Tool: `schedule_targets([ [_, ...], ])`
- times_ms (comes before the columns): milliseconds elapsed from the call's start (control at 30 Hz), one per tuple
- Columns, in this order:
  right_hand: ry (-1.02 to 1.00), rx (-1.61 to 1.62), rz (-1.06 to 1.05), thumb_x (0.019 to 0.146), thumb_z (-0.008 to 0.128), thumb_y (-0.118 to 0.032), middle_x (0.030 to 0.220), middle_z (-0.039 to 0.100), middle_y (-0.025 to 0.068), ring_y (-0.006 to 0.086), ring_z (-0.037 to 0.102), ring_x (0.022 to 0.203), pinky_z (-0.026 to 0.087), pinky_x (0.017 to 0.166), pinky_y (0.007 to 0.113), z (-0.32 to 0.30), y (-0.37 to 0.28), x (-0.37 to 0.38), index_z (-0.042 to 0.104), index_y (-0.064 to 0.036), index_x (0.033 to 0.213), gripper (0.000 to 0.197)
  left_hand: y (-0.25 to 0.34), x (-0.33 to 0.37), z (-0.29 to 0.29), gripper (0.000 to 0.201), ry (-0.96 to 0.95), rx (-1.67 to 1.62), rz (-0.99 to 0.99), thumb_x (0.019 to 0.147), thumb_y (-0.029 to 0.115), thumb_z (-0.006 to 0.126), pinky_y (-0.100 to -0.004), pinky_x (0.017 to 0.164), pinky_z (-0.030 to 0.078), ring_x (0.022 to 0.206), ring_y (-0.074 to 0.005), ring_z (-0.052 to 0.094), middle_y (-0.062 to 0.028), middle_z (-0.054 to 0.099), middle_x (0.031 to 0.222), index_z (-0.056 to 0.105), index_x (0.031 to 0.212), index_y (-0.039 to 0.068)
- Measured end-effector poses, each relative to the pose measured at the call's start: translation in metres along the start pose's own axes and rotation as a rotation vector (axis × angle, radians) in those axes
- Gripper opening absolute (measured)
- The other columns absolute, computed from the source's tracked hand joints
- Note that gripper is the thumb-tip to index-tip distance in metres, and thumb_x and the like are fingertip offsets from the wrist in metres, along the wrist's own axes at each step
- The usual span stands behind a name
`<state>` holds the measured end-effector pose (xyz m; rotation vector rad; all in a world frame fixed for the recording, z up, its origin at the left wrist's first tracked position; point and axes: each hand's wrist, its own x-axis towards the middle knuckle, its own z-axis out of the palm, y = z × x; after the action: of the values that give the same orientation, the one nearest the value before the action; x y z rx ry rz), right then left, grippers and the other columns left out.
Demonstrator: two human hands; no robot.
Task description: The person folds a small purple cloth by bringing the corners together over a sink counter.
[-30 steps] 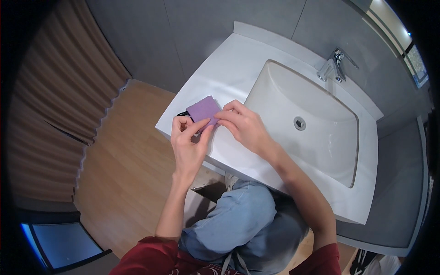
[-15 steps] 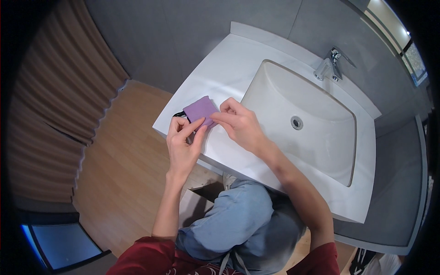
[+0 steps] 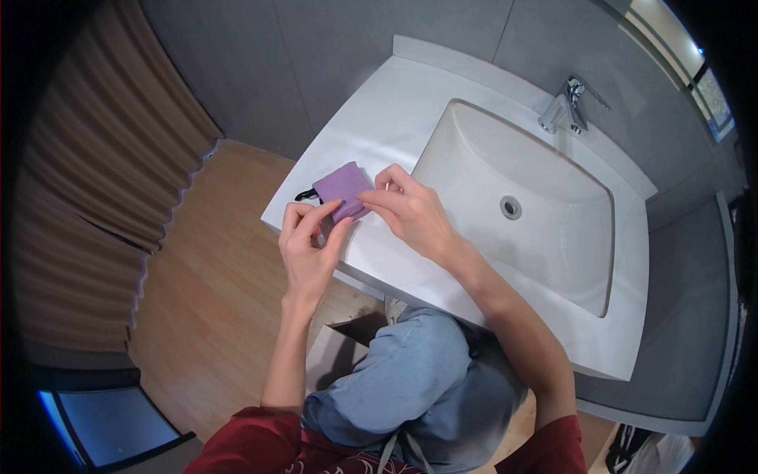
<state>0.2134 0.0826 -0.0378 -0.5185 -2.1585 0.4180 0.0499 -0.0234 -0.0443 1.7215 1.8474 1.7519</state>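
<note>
A small, square purple fabric pouch (image 3: 343, 180) lies near the left end of the white counter. A black cord or strap (image 3: 305, 194) sticks out at its left side. My left hand (image 3: 306, 245) is at the pouch's near corner, its index fingertip on the fabric and its thumb at the near edge, fingers curved around that corner. From the right, my right hand (image 3: 414, 209) pinches the pouch's right edge between thumb and index finger, the other fingers curled. What lies beneath or inside the pouch is hidden.
The white counter (image 3: 371, 99) holds a sunken washbasin (image 3: 482, 158) to the right, with a chrome faucet (image 3: 564, 107) behind it. A brown curtain (image 3: 103, 142) hangs at the left. Below the counter's front edge stands an open box (image 3: 332, 355) beside my leg.
My left thumb and index finger have spread a little farther apart, and the left hand has shifted slightly left. My right hand stays pinched at the pouch's right edge.
</note>
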Motion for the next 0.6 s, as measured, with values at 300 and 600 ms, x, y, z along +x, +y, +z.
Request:
schedule_targets([
  [300,-0.013,-0.039,0.003,0.085,0.078,-0.005,0.096,0.058,0.0053,0.0196,0.063,0.070,0.052,0.060,0.034,0.001,0.002,0.000,0.076,-0.0074,0.102,0.017,-0.006,-0.006,0.004,0.021,0.041,0.028,0.024,0.081,0.001,0.083,-0.0254,0.060,0.038,0.069,-0.0110,0.045,-0.0013,0.052,0.085,0.077,0.101,0.004],
  [600,-0.036,-0.060,-0.001,0.086,0.077,-0.010,0.103,0.059,0.0034,0.0232,0.068,0.081,0.055,0.063,0.039,-0.001,-0.006,0.000,0.073,-0.0109,0.098,0.013,-0.002,0.004,0.008,0.020,-0.013,0.060,0.032,0.082,0.004,0.082,-0.0271,0.060,0.041,0.073,-0.0129,0.048,-0.0029,0.051,0.088,0.078,0.101,0.004],
])
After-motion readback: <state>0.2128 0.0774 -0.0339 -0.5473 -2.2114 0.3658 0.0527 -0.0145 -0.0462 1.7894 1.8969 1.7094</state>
